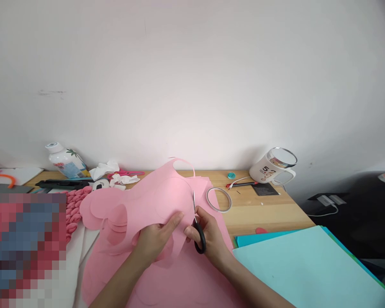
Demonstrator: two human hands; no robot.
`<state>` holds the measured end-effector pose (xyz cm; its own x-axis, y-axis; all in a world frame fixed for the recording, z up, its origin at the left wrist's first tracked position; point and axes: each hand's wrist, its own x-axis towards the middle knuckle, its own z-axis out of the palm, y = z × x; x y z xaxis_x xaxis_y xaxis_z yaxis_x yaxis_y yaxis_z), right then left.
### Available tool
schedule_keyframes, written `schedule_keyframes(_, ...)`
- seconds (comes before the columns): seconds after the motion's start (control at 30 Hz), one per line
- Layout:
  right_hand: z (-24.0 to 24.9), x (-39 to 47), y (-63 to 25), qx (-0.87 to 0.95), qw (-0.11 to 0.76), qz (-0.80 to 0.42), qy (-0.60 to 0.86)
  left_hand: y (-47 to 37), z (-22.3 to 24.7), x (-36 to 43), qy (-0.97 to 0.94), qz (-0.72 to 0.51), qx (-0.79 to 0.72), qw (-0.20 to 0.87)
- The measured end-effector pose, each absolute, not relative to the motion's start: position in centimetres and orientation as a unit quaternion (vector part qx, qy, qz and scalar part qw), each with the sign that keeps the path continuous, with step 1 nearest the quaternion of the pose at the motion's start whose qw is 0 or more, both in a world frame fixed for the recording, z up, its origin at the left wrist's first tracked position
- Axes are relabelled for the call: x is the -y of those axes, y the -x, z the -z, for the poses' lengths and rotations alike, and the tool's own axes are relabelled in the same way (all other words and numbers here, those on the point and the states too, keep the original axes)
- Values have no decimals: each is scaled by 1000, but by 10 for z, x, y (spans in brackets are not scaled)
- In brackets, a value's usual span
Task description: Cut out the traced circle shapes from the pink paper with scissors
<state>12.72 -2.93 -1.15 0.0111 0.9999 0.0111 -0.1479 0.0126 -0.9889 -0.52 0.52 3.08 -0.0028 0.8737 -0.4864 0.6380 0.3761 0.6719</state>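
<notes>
Forearms (120, 278), scissors (197, 226) at pink paper (171, 196)

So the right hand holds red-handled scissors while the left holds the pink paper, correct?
Not quite: in the head view, the scissors in the right hand are black-handled, not red-handled. The left hand does hold the pink paper.

Forearms: two, bare. Left forearm (117, 278): entering at the bottom edge, left of centre, slanting up and rightward. Left hand (155, 240): lower centre of the frame; left thumb (174, 222) uppermost, extended toward upper right; its fingers mostly hidden; grip closed. Right forearm (253, 280): entering at the bottom edge, right of centre, slanting up and leftward. Right hand (209, 233): right of the left hand; fingers curled, right thumb (191, 233) pointing left. Hands near each other, apart.
</notes>
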Motion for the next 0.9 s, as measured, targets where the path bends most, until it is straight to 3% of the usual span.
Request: schedule_keyframes(0.9,6,29,-129,460,538,-527,471,8,-38,-7,-538,-72,-715,440)
